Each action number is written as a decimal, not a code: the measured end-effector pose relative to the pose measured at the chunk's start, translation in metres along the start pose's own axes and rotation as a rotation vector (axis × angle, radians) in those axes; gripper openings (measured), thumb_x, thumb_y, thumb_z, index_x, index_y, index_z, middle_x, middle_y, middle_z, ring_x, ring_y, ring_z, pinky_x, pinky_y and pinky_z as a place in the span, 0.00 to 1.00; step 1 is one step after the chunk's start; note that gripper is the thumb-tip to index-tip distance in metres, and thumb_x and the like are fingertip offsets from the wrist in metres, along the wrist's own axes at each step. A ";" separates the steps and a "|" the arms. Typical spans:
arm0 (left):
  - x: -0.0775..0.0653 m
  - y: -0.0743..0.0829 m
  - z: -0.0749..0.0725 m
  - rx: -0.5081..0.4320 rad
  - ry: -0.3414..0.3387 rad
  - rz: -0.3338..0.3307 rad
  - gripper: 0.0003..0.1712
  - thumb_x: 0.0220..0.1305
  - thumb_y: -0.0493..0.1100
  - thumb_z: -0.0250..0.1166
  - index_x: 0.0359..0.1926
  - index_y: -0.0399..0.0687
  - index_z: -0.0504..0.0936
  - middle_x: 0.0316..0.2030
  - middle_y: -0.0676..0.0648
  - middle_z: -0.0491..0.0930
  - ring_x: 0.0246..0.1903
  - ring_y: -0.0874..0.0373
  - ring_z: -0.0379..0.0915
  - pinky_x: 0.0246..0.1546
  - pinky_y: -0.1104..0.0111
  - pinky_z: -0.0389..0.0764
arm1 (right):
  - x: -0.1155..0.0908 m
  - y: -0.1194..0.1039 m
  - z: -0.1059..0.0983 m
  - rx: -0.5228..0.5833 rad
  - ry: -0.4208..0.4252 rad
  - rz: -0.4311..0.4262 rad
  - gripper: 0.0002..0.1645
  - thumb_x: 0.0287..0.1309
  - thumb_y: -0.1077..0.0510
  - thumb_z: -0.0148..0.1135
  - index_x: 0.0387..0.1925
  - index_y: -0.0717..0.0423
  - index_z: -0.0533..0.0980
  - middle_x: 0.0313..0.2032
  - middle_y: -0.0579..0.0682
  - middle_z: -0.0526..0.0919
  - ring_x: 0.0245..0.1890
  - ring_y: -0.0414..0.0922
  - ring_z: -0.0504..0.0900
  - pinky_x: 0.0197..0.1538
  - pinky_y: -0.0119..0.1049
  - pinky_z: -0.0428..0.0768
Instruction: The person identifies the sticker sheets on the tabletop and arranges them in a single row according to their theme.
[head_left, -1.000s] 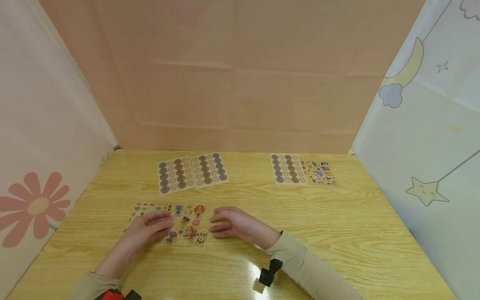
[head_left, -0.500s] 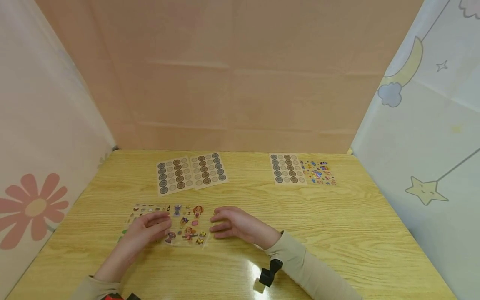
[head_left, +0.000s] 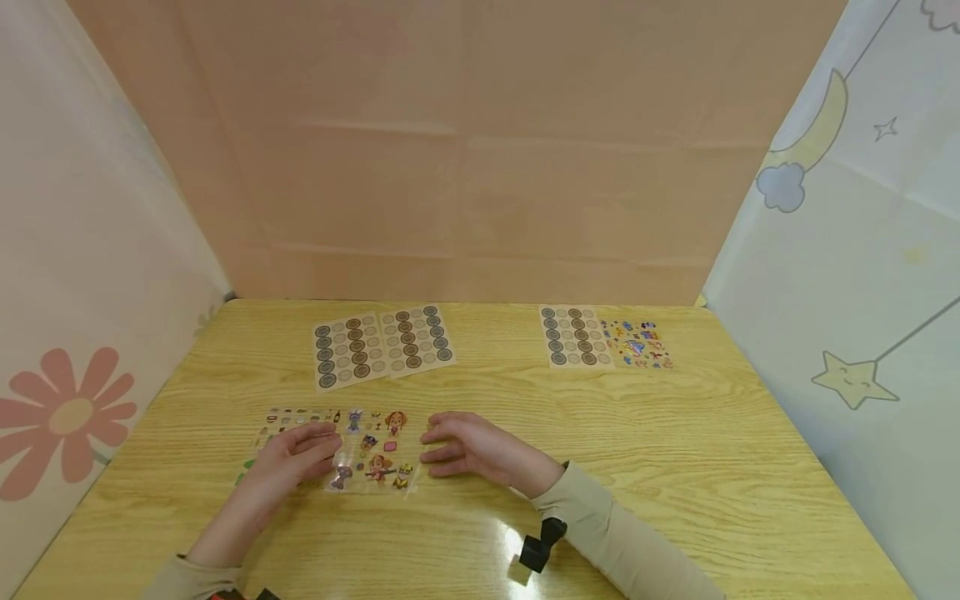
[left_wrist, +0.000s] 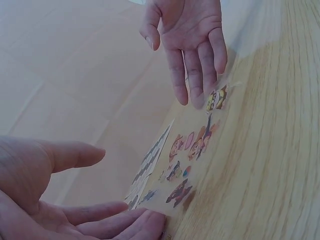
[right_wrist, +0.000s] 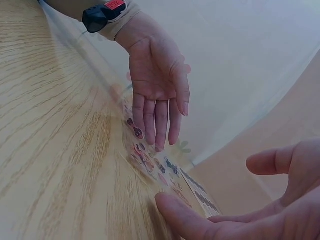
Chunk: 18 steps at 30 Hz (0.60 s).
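A clear sticker sheet (head_left: 378,450) with colourful cartoon characters lies flat on the wooden table. My left hand (head_left: 292,458) rests over its left part, fingers extended and relaxed, hiding some of the stickers there. More small stickers (head_left: 288,417) show beyond that hand, on the left. Just off the sheet's right edge is my right hand (head_left: 468,446), its fingertips close to that edge and its thumb apart from the fingers. In the left wrist view, the palm of the right hand (left_wrist: 192,45) faces the left hand across the sheet. Neither hand grips anything.
Two paper sheets of round brown and grey stickers, the left one (head_left: 350,352) and the right one (head_left: 418,341), lie side by side at the back. Farther right are a similar sheet (head_left: 576,337) and a small colourful sticker sheet (head_left: 637,345). Cloth walls enclose the table (head_left: 675,467).
My left hand has shifted very slightly left, and more of a green sticker shows beside it. The sticker sheet's stickers sit slightly farther left. My right hand stays in place.
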<state>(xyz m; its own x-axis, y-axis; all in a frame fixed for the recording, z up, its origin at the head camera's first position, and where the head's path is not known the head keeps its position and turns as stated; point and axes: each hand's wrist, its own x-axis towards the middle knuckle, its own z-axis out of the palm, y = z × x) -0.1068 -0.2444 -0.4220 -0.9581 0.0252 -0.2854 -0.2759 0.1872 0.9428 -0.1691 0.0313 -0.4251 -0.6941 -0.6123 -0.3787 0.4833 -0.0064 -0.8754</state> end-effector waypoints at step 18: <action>-0.002 0.002 -0.001 -0.044 -0.003 -0.026 0.35 0.69 0.46 0.59 0.65 0.26 0.60 0.60 0.29 0.66 0.56 0.44 0.71 0.53 0.63 0.77 | -0.002 -0.002 0.001 -0.017 0.007 -0.008 0.35 0.64 0.61 0.52 0.67 0.74 0.53 0.56 0.67 0.71 0.55 0.63 0.74 0.54 0.51 0.77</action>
<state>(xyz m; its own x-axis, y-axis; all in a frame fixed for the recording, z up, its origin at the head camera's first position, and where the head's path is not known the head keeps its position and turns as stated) -0.1059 -0.2446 -0.4194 -0.9502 0.0242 -0.3106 -0.3041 0.1448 0.9416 -0.1681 0.0316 -0.4227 -0.7019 -0.6063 -0.3738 0.4687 0.0019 -0.8833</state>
